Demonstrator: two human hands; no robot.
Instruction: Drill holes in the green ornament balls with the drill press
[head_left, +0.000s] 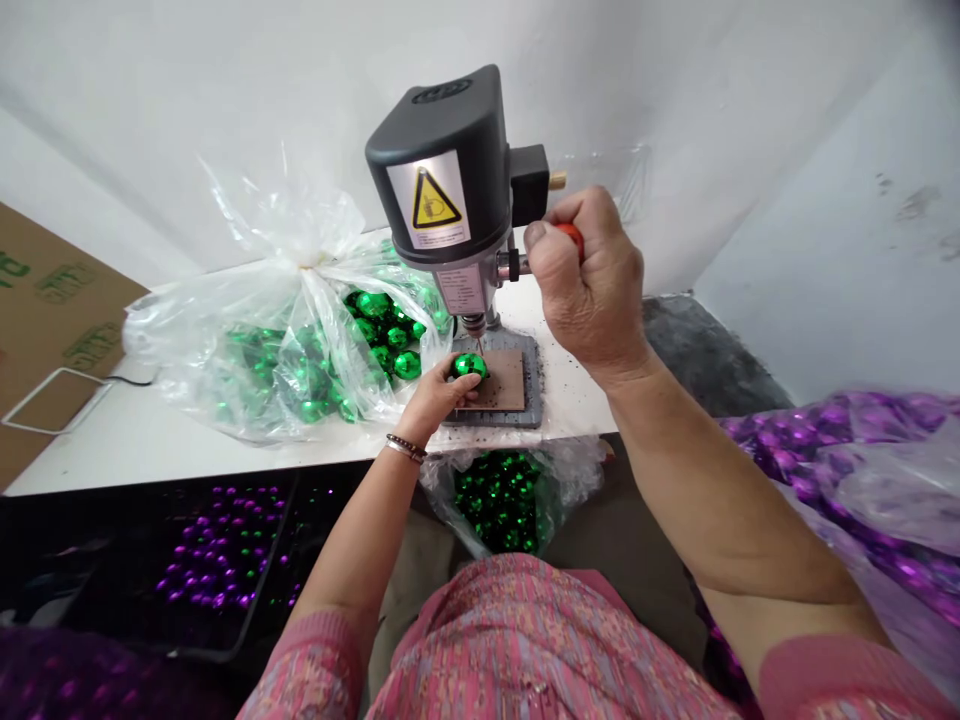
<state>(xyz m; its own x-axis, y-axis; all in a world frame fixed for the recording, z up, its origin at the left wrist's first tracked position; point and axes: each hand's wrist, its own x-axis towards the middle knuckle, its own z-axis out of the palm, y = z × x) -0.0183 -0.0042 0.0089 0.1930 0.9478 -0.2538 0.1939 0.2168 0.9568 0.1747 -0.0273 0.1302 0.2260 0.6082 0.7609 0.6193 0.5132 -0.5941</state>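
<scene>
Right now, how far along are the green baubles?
Done: perhaps the bagged green baubles below the bench; can't confirm. In hand: left hand holds one green bauble under the bench drill, right hand on its red lever. Remaining: the clear bag of green baubles on the bench.

A glossy green bauble (469, 367) shows against a brown board (499, 380) on the white tabletop (150, 440). The drill press housing (435, 150) is charcoal grey, with a yellow-and-black warning triangle (435, 200); its handle (571, 238) is red. Shiny purple baubles (221, 545) lie beyond the tabletop's front edge; the blouse (525, 640) is pink, finely streaked.
</scene>
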